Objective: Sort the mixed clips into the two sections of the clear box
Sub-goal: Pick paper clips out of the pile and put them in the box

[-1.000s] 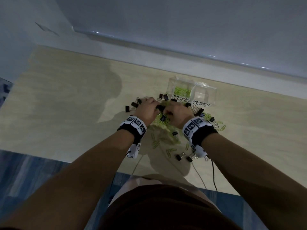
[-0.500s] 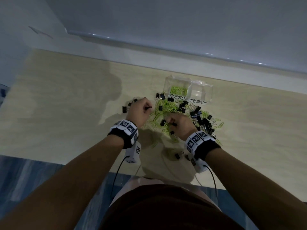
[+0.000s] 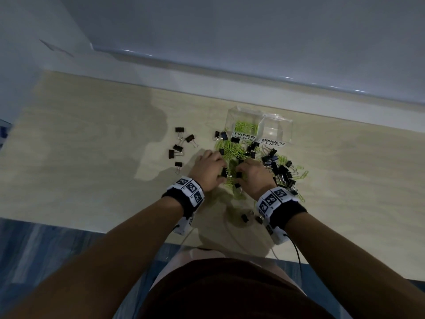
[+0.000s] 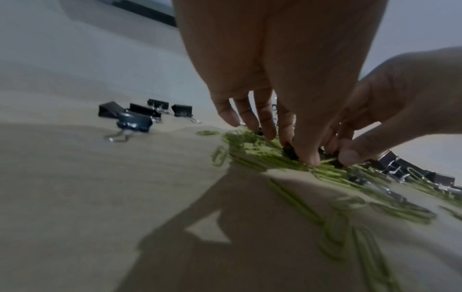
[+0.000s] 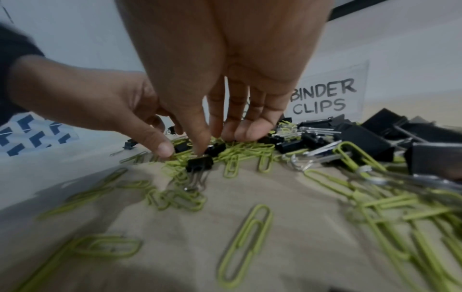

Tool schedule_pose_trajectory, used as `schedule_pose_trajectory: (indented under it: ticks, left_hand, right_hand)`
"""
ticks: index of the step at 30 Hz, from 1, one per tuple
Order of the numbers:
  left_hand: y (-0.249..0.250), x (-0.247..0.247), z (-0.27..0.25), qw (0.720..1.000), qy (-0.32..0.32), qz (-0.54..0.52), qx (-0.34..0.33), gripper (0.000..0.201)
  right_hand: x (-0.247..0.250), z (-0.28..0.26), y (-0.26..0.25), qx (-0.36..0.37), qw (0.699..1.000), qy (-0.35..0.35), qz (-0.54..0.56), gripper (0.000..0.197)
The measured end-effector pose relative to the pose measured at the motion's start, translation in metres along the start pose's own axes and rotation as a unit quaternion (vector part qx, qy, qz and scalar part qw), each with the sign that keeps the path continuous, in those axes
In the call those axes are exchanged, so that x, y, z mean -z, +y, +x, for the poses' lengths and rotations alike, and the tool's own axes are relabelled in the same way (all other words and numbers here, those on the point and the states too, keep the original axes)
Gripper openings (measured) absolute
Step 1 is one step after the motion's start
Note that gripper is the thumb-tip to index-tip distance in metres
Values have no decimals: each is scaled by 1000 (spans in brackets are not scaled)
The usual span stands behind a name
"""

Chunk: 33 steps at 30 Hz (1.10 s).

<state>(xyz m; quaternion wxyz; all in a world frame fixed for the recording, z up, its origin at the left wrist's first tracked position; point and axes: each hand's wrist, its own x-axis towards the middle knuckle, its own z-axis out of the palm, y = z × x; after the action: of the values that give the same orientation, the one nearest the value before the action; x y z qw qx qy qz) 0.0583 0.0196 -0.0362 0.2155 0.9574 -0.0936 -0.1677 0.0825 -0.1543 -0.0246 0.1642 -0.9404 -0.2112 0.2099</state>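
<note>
A mixed heap of green paper clips (image 3: 230, 149) and black binder clips (image 3: 281, 171) lies in front of the clear two-section box (image 3: 277, 125). The box's left section, labelled PAPER CLIPS, holds green clips. The right one, labelled BINDER CLIPS (image 5: 322, 98), looks bare. Both hands reach down into the middle of the heap, thumbs almost meeting. My left hand (image 3: 218, 168) (image 4: 300, 154) pinches a small black binder clip (image 4: 290, 152). My right hand (image 3: 240, 172) (image 5: 212, 146) pinches another black binder clip (image 5: 216, 148), with a third (image 5: 200, 165) lying at its thumb tip.
Several binder clips (image 3: 179, 146) lie apart on the wooden table (image 3: 92, 157) left of the heap. Two more (image 3: 245, 217) sit near the front edge by my right wrist. A wall runs close behind the box. Wrist cables hang over the table's edge.
Half a second ago my hands were apart, the left one out to the left. Both have come back together over the middle of the heap.
</note>
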Motion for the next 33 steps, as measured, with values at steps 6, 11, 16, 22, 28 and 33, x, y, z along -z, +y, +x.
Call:
schedule_pose_trajectory:
  ticks: [6, 11, 16, 22, 28, 33]
  left_hand:
    - [6, 0, -1, 1000, 4, -16, -13, 33]
    - [-7, 13, -16, 998, 31, -36, -35, 26]
    - [-36, 41, -26, 993, 108, -34, 22, 15]
    - [-65, 48, -18, 972, 176, -51, 147, 30]
    - [-46, 22, -22, 991, 107, -48, 66, 42]
    - [-35, 5, -27, 998, 18, -20, 49, 66]
  right_hand:
    - [-5, -5, 0, -2, 1000, 8, 21, 16]
    - [8, -10, 3, 13, 1000, 14, 7, 24]
    - [33, 14, -15, 28, 999, 44, -1, 21]
    - [43, 57, -37, 60, 997, 41, 26, 23]
    - [25, 54, -41, 149, 987, -49, -44, 59]
    - [6, 39, -46, 161, 971, -143, -107, 76]
